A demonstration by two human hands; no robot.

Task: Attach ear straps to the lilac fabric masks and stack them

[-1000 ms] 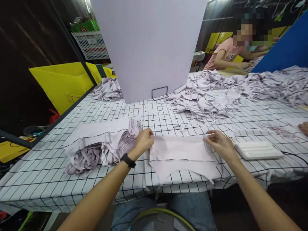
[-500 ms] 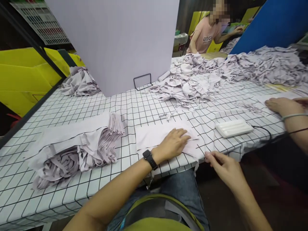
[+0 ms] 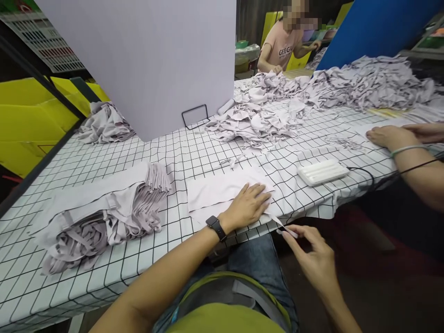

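Observation:
My left hand (image 3: 247, 206) lies flat with fingers stretched on a pale pinkish-white fabric piece (image 3: 211, 190), pressing it to the grid-patterned tablecloth (image 3: 138, 259). A black watch is on that wrist. From the fabric's right corner a narrow fabric strip (image 3: 276, 220) runs over the table's front edge. My right hand (image 3: 308, 249), just off that edge, pinches the strip's end between thumb and fingers. To the left lies a stack of folded fabric pieces (image 3: 100, 194), with looped straps bunched at its front.
A white ridged box with a cable (image 3: 322, 172) lies right of my hands. Heaps of fabric pieces (image 3: 256, 120) spread behind. A tall pale panel (image 3: 149, 64) stands at the back. A co-worker's hands (image 3: 391, 138) rest on fabric at right; another person (image 3: 282, 51) sits across.
My right hand has moved left toward the table edge and now grips the strip, which is pulled out from the fabric. My left hand stays on the piece. The view has shifted slightly.

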